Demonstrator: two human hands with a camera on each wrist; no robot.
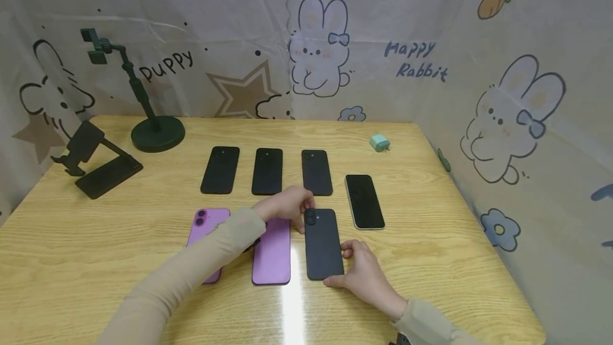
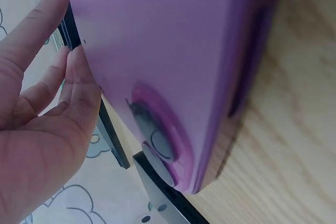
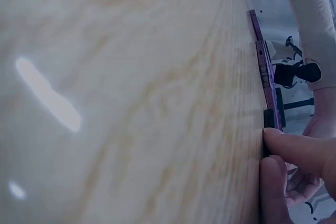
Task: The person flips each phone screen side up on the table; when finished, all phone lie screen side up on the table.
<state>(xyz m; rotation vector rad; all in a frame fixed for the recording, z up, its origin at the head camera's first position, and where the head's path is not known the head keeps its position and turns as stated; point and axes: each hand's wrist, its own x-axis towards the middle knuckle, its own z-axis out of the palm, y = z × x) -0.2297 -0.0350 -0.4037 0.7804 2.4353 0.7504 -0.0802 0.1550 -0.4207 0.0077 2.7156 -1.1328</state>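
A black smartphone lies back up on the table, its camera bump at the upper left. My left hand reaches over a purple smartphone and grips the black phone's upper left corner. At its lower right corner my right hand holds it, thumb at the bottom edge and fingers along the right side. In the left wrist view, the purple phone stands large in front of the left hand. The right wrist view shows the right hand's thumb and finger at the table surface.
Another purple phone lies partly under the left forearm. Three dark phones form a row behind. Screen up, a phone lies to the right. A folding stand, a round-based stand and a mint charger are further back.
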